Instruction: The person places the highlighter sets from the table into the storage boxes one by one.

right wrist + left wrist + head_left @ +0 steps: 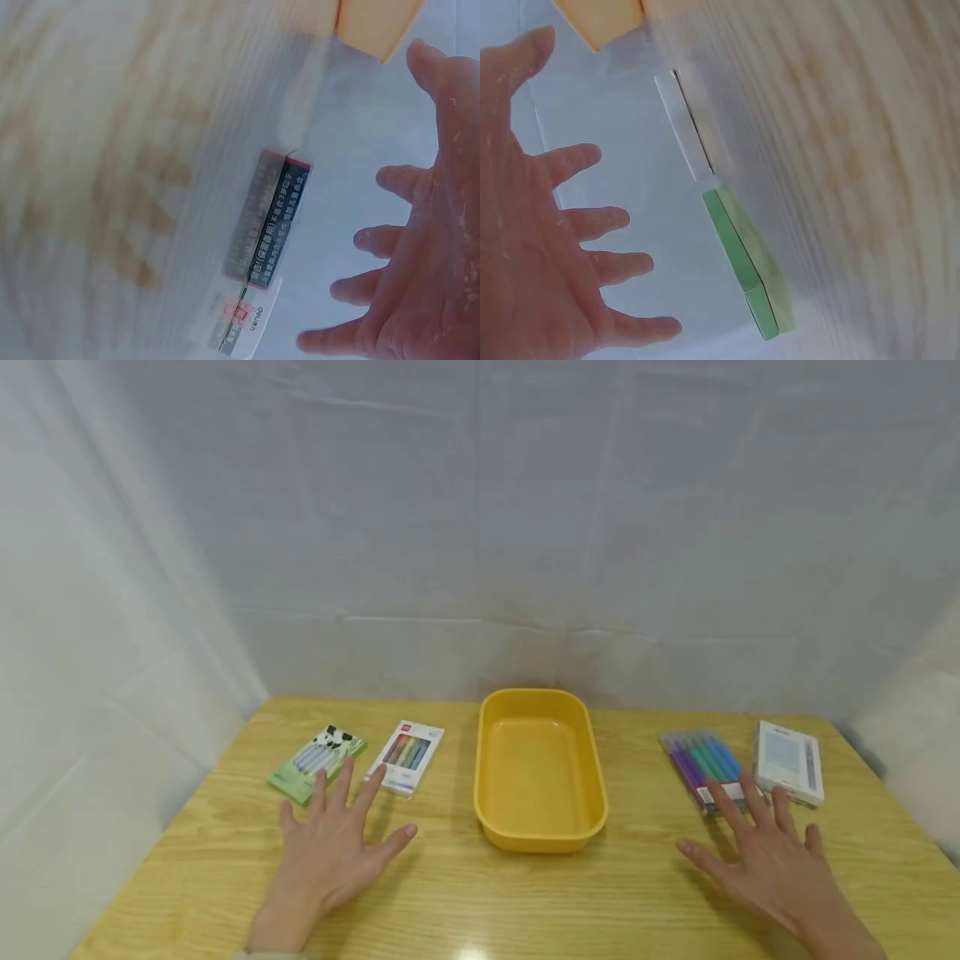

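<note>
My left hand, fingers spread, hovers above the table just in front of two flat packs and holds nothing. One is a green box with a cow-like black-and-white print; the other is a white pack of coloured pens. On the other side my right hand is likewise spread above the wood, nearest a clear pack of purple, green and blue markers. Beside that lies a white box with a grey panel. In both wrist views a gap shows between the fingers and the packs.
A yellow rectangular tub stands in the middle of the wooden table, between the two pairs of packs. Pale sheeting hangs behind the table's far edge and at both sides.
</note>
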A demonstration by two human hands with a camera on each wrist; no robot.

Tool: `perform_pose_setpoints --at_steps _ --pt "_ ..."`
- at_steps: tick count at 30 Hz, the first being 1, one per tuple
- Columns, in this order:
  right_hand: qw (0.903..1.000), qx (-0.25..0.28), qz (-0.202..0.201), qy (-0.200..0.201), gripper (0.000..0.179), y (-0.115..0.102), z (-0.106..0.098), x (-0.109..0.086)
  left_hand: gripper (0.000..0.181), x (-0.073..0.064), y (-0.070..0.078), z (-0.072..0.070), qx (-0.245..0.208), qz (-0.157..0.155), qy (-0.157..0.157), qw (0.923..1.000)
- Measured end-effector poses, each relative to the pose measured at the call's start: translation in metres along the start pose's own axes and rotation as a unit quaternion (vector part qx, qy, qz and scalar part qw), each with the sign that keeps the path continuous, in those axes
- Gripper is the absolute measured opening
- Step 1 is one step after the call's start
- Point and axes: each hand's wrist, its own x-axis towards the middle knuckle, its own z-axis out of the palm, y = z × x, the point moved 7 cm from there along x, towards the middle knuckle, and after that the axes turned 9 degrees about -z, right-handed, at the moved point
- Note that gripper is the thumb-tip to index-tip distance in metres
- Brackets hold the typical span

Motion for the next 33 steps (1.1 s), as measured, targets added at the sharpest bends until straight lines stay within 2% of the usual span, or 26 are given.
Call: perform_pose_setpoints --at_steps 5,11,17,22,27,30,33 --pt "0.9993 0.026 -0.024 0.014 0.091 -0.010 -0.003 0.004 0.085 0.001 0.000 -0.002 -0.007 0.005 0.012 0.9999" --pt "0.9971 0.063 -0.032 0.030 0.085 -0.025 -0.006 0.012 0.083 0.004 0.000 -0.005 -0.014 0.009 0.018 0.9997" --pt "0.9860 0.134 -0.065 0.074 0.068 -0.046 -0.013 0.020 0.080 0.011 0.003 -0.006 -0.018 0.021 0.019 0.9994" --pt "0.9648 0.244 -0.072 0.067 0.058 -0.063 -0.014 0.031 0.078 0.019 0.004 -0.003 -0.029 0.025 0.013 0.9992" --pt "0.9412 0.335 -0.033 0.030 0.056 -0.075 -0.010 0.043 0.079 0.026 0.004 0.001 -0.031 0.027 0.004 0.9991" --pt "0.9191 0.394 -0.013 0.010 0.058 -0.080 -0.006 0.050 0.079 0.031 0.004 0.004 -0.035 0.027 -0.005 0.9990" --pt "0.8849 0.466 0.012 -0.011 0.063 -0.084 0.000 0.055 0.079 0.035 0.005 0.008 -0.039 0.028 -0.013 0.9987"
